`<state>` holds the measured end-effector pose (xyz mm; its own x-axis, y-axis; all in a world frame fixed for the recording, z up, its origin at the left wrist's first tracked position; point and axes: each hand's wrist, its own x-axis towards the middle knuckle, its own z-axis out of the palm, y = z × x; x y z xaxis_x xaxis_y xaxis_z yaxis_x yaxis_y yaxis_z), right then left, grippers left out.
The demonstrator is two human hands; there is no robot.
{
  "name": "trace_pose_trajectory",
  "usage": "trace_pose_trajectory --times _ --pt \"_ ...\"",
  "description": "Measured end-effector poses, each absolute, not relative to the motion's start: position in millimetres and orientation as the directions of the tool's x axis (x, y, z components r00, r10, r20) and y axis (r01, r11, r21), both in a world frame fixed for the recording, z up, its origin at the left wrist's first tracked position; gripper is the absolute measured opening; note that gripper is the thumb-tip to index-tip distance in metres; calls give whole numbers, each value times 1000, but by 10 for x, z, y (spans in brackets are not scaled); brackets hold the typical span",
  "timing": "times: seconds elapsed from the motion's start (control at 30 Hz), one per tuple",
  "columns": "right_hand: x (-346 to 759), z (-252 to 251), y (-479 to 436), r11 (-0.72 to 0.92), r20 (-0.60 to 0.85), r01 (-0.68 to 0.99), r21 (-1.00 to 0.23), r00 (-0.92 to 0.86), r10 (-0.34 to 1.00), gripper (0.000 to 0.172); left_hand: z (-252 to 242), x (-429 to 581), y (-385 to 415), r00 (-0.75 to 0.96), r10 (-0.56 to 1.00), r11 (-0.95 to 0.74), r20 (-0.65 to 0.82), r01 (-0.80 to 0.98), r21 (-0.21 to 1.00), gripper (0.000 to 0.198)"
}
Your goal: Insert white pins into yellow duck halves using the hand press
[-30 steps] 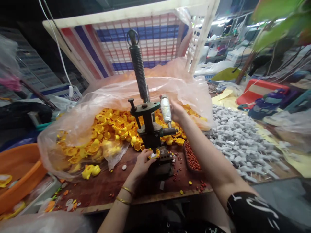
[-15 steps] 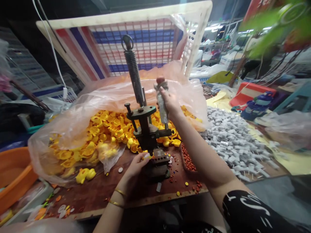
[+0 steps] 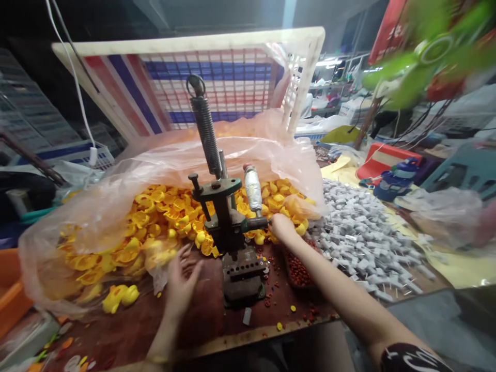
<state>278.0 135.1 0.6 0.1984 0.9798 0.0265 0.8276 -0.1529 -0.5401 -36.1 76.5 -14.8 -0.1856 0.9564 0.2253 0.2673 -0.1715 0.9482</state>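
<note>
A dark hand press (image 3: 222,222) with a tall spring stands in the middle of the bench. Its lever handle (image 3: 253,190), wrapped in pale material, points up with no hand on it. My right hand (image 3: 282,228) is beside the end of the lever's crossbar, at the yellow parts; its fingers are hidden. Left of the press, my left hand (image 3: 182,274) is blurred, thumb and fingers apart, with nothing visible in it. Near it lies a heap of yellow plastic duck shells (image 3: 166,212) in a clear bag. The press's holed metal block (image 3: 245,267) carries no yellow part.
A tray of small red beads (image 3: 298,271) sits right of the press. Farther right is a pile of grey plastic pieces with pins (image 3: 349,232). A yellow duck (image 3: 119,297) lies at the left front. Behind stands a white plastic crate (image 3: 186,46); a green fan (image 3: 436,49) spins upper right.
My right hand has let go of the lever handle and moved down to the yellow parts. My left hand has left the press block, moving left; the yellow piece there is gone.
</note>
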Motion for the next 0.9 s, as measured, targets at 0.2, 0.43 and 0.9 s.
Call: trace_pose_trajectory --times 0.2,0.43,0.9 --pt "2538 -14 1511 -194 19 842 -503 235 972 16 -197 -106 1334 -92 933 -171 348 738 653 24" --pt "3090 2 1284 -131 57 650 -748 259 964 18 -352 -519 921 -428 847 -179 315 328 928 39" --pt "2291 92 181 -244 -216 -324 -914 -121 969 37 51 241 -52 63 911 360 -408 -603 712 29"
